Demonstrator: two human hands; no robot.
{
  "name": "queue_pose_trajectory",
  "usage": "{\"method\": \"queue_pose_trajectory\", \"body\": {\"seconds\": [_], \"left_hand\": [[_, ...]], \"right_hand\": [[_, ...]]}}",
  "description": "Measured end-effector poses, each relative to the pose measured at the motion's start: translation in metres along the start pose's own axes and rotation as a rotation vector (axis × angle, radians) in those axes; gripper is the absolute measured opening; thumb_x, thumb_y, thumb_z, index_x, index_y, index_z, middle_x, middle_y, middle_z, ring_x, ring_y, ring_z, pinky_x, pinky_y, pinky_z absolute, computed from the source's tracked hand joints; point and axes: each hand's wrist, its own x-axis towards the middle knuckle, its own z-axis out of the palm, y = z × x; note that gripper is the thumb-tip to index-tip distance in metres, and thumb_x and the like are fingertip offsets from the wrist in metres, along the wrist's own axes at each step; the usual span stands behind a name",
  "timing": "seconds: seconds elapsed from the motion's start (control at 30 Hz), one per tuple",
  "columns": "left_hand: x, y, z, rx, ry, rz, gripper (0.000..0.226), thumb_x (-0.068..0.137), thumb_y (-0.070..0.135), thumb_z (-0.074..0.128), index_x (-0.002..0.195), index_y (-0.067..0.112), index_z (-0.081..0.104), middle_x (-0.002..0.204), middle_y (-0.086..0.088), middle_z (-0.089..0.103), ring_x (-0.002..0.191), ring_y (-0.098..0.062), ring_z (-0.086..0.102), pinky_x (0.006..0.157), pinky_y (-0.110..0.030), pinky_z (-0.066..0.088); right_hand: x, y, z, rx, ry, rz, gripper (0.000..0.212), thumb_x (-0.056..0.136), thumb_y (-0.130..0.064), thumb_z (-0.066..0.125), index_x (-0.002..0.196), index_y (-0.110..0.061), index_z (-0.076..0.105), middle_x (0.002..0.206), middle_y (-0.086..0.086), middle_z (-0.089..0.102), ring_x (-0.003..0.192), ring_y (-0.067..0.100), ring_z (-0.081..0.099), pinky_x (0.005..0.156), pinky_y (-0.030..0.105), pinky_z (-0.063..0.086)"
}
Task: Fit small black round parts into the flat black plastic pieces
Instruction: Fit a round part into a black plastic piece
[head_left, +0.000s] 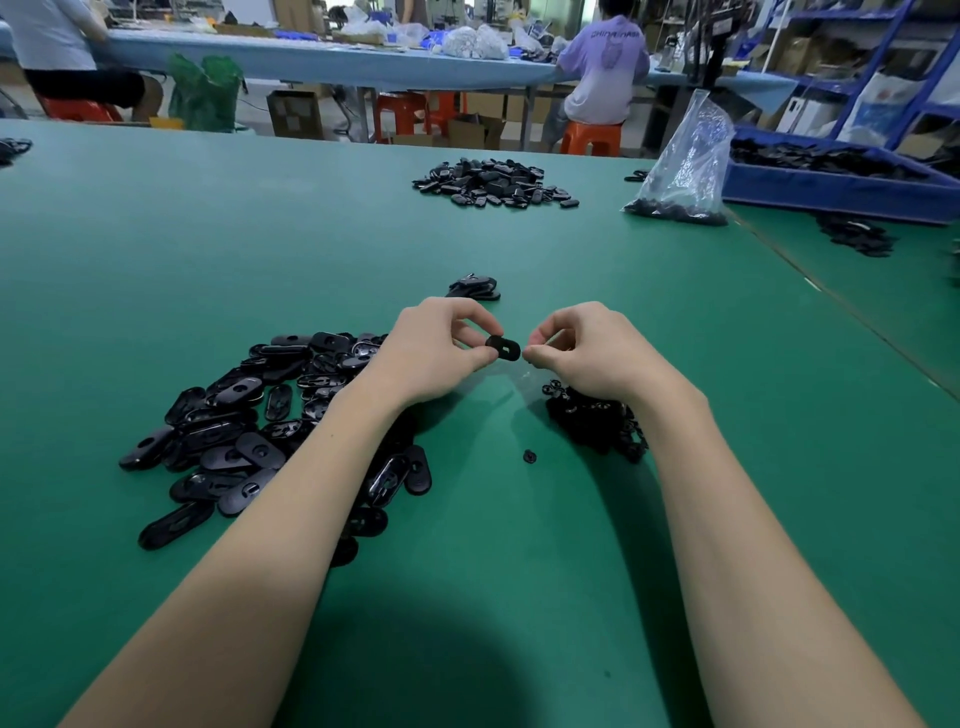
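Bare green table (519, 597) lay between forearms. Left hand (436, 353) pinched flat black oval piece (503, 347); right hand (582, 353) fingertips pinched together, contents indistinct.

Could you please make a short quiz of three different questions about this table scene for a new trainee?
1. True or false: the left hand holds a flat black plastic piece.
2. The heap of flat pieces lies under which forearm? A) left B) right
3. Fill in: one loose small round part lies on the green ____.

Key: 1 true; 2 A; 3 table. The right hand pinches at the piece's end; what its fingers hold is hidden.
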Motion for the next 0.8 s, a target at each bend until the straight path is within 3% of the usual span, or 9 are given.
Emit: {"method": "queue_pose_trajectory", "body": {"seconds": [0.13,0.33,0.53,0.67,0.8], "left_hand": [[0.0013,-0.0044,-0.0028,-0.086,-0.027,-0.031,0.017,0.086,0.016,0.073,0.096,0.03,0.072,0.079,0.012,0.076,0.062,0.003,0.061,0.067,-0.022,0.045],[0.0023,-0.008,-0.0056,-0.202,-0.082,-0.062,0.014,0.087,0.019,0.072,0.097,0.03,0.071,0.082,0.001,0.078,0.077,-0.015,0.064,0.077,-0.035,0.049],[0.0031,-0.0084,-0.0067,-0.203,-0.061,-0.062,0.014,0.085,0.023,0.074,0.097,0.031,0.07,0.082,0.005,0.078,0.075,-0.014,0.066,0.077,-0.034,0.049],[0.0031,-0.0075,-0.007,-0.202,-0.059,-0.061,0.015,0.084,0.024,0.075,0.096,0.031,0.07,0.082,0.007,0.078,0.074,-0.012,0.066,0.076,-0.032,0.049],[0.0028,-0.006,-0.0071,-0.195,-0.059,-0.072,0.015,0.084,0.026,0.074,0.097,0.032,0.07,0.083,0.008,0.078,0.074,-0.011,0.066,0.074,-0.032,0.049]], "right_hand": [[-0.0013,0.0002,-0.001,0.097,0.009,-0.029,0.009,0.091,-0.024,0.073,0.085,-0.03,0.073,0.079,-0.012,0.072,0.053,-0.008,0.055,0.05,0.006,0.038],[-0.0062,-0.001,-0.0027,0.205,0.045,-0.046,0.007,0.088,-0.022,0.074,0.086,-0.028,0.074,0.071,-0.01,0.073,0.043,-0.001,0.046,0.044,0.009,0.034],[-0.0057,-0.0047,0.0002,0.243,0.128,-0.021,0.008,0.082,-0.02,0.075,0.08,-0.027,0.078,0.069,-0.017,0.07,0.051,-0.008,0.054,0.046,0.004,0.035],[-0.0046,-0.0017,0.0018,0.295,0.11,-0.015,0.012,0.084,-0.015,0.074,0.089,-0.026,0.076,0.071,-0.012,0.073,0.047,-0.005,0.051,0.046,0.006,0.035],[-0.0036,0.0011,0.0008,0.343,0.077,0.017,0.007,0.087,-0.019,0.076,0.086,-0.026,0.078,0.075,-0.011,0.073,0.048,-0.003,0.05,0.05,0.009,0.038]]}}
